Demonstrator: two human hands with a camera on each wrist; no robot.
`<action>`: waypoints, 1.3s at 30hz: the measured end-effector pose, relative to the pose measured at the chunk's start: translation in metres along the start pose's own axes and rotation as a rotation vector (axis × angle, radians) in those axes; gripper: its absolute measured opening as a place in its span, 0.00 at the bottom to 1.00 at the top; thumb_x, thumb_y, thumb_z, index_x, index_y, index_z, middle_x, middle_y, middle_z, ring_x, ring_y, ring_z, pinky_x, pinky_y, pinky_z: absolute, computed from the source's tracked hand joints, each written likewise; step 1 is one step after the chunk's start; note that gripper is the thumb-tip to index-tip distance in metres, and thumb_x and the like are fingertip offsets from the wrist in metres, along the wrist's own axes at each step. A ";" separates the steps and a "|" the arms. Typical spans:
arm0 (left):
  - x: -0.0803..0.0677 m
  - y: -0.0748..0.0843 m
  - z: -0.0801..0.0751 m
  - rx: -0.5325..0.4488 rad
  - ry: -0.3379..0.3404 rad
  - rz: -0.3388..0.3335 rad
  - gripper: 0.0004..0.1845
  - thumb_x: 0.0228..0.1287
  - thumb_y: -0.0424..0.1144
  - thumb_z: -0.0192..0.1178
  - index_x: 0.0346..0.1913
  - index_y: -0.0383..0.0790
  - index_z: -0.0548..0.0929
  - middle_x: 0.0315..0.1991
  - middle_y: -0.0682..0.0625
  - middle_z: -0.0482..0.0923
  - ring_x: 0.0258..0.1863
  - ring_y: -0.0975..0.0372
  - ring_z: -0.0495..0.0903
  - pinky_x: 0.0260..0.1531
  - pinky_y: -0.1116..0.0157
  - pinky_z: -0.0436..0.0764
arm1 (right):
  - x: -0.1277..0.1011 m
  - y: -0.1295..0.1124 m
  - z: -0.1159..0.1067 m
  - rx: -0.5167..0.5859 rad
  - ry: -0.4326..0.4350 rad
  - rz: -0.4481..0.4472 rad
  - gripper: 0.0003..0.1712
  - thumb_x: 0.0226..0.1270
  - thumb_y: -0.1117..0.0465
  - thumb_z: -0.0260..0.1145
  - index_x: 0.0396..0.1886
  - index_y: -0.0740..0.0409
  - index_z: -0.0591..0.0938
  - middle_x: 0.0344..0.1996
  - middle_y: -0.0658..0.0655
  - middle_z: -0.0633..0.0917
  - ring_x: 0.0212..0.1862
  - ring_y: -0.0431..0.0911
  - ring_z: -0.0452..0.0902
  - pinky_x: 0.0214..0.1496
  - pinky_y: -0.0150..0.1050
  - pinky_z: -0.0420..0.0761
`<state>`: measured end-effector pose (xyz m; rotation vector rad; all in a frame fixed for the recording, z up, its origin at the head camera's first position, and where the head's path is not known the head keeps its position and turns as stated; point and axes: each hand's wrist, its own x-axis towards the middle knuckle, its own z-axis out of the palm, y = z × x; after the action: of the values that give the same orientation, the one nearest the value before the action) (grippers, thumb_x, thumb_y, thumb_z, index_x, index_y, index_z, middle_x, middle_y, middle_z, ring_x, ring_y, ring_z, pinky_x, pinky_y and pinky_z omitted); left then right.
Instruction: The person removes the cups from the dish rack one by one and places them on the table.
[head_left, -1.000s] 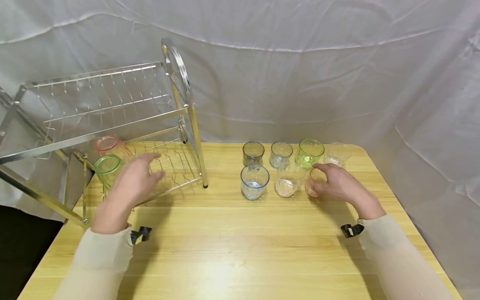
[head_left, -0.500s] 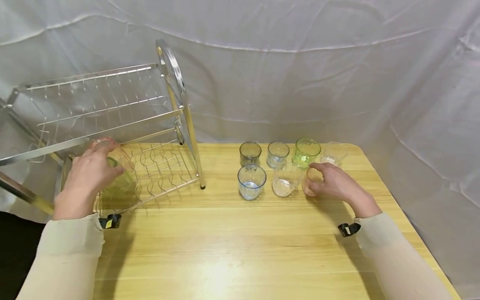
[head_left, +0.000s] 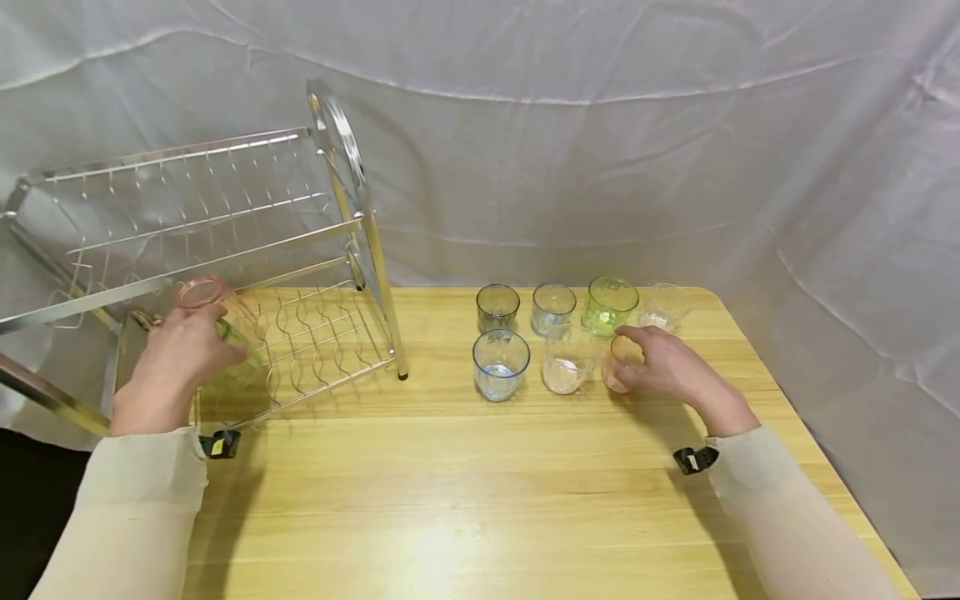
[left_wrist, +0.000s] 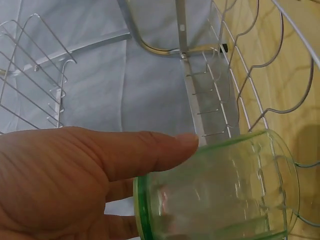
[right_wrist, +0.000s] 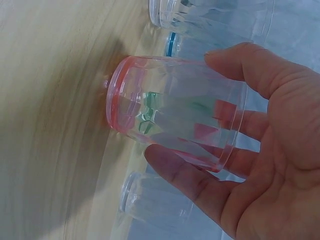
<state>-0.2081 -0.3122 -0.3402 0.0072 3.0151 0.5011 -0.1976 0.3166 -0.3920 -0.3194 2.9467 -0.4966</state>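
Note:
At the left end of the metal rack's lower tier, my left hand (head_left: 180, 354) grips a green-tinted glass (left_wrist: 225, 192). In the left wrist view the thumb lies along its side, near the thick green rim, and the other fingers are partly hidden. Just behind that hand leans a pink-rimmed glass (head_left: 202, 292). On the right of the table, my right hand (head_left: 667, 367) holds a pink glass (right_wrist: 175, 107) around its upper part, thumb and fingers on opposite sides. The glass stands upright, its base at the table.
The two-tier wire rack (head_left: 360, 225) fills the left side. Beside the pink glass stands a clear glass (head_left: 566, 367), then a blue-rimmed glass (head_left: 501, 375). Behind are a dark glass (head_left: 497, 310), a bluish glass (head_left: 553, 310), a green glass (head_left: 609, 308) and another clear glass (head_left: 663, 308).
My left hand has moved left and down from in front of the rack onto the green glass and taken hold of it. My right hand has stayed at the pink glass.

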 end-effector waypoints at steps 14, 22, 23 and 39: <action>0.001 -0.005 0.002 -0.019 -0.018 -0.002 0.42 0.59 0.35 0.68 0.73 0.24 0.62 0.66 0.11 0.57 0.60 0.16 0.64 0.56 0.22 0.68 | -0.001 0.001 0.000 0.005 0.017 -0.019 0.40 0.69 0.54 0.69 0.77 0.64 0.70 0.70 0.78 0.74 0.71 0.74 0.69 0.72 0.70 0.70; 0.000 -0.006 0.001 -0.024 -0.039 -0.007 0.43 0.60 0.35 0.68 0.74 0.24 0.60 0.66 0.12 0.58 0.61 0.16 0.64 0.58 0.22 0.68 | -0.001 0.000 0.001 0.007 0.013 -0.011 0.40 0.69 0.53 0.69 0.77 0.63 0.70 0.71 0.78 0.73 0.72 0.74 0.68 0.73 0.70 0.69; 0.000 -0.006 0.001 -0.023 -0.039 -0.006 0.43 0.61 0.36 0.69 0.74 0.24 0.60 0.66 0.12 0.58 0.61 0.17 0.64 0.58 0.22 0.68 | -0.001 0.000 0.001 0.007 0.011 -0.009 0.40 0.70 0.53 0.69 0.77 0.63 0.70 0.71 0.78 0.73 0.72 0.74 0.68 0.73 0.70 0.69; -0.007 -0.001 0.001 -0.018 -0.012 -0.040 0.48 0.63 0.40 0.72 0.78 0.28 0.57 0.69 0.07 0.47 0.62 0.14 0.58 0.60 0.20 0.63 | -0.003 0.001 0.001 0.002 0.021 -0.008 0.41 0.71 0.52 0.69 0.79 0.63 0.68 0.72 0.77 0.72 0.73 0.74 0.66 0.74 0.71 0.68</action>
<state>-0.2010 -0.3131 -0.3407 -0.0518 2.9926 0.5223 -0.1951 0.3182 -0.3932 -0.3279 2.9664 -0.5070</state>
